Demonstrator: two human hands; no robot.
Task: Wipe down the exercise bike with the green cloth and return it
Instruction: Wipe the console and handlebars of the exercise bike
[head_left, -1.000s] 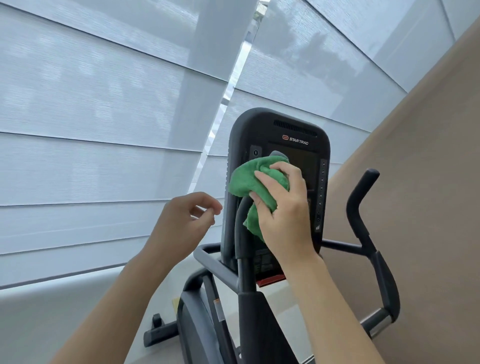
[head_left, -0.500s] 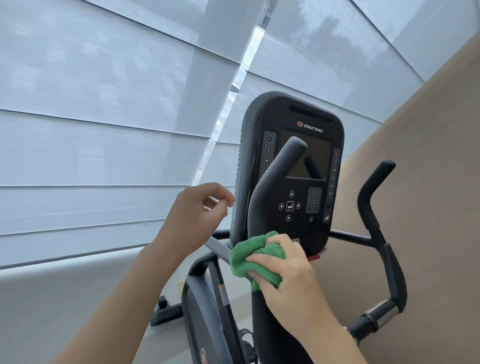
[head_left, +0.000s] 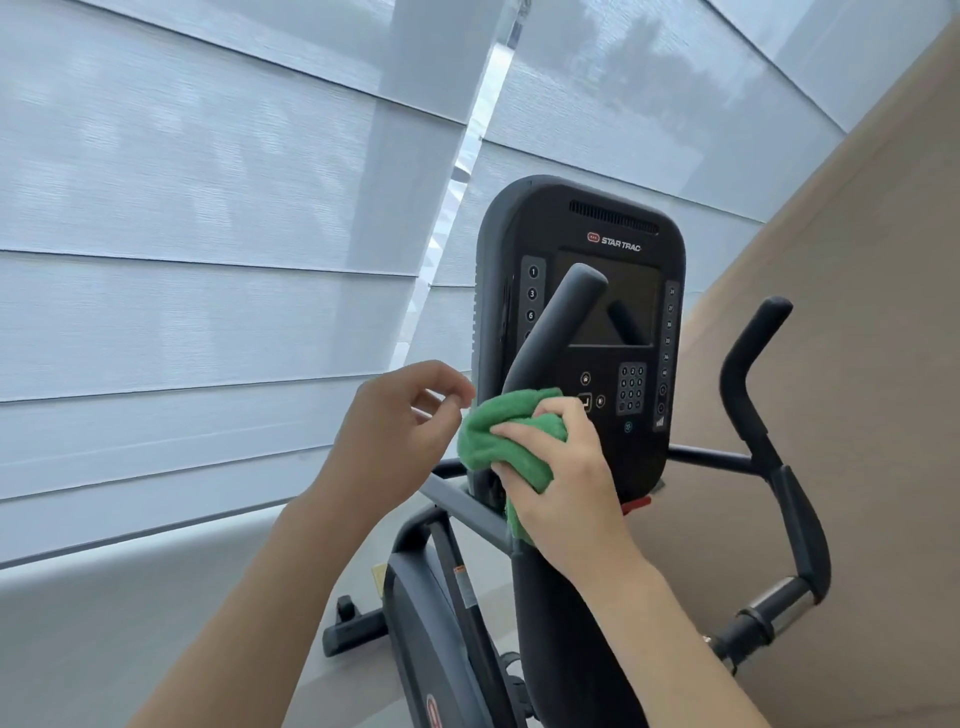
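Right grip (head_left: 561, 478) clenched; left grip (head_left: 395, 421) seemingly loose.

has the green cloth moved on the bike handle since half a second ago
Yes. The green cloth, gripped by the right hand, has slid up the handlebar, now level with the console keypad.

Gripped the bunched green cloth (head_left: 506, 441) with the right hand (head_left: 563, 483) around the exercise bike's (head_left: 582, 623) near handlebar (head_left: 550, 322) below the console (head_left: 618, 249), left hand (head_left: 395, 426) loosely curled just beside, holding nothing.
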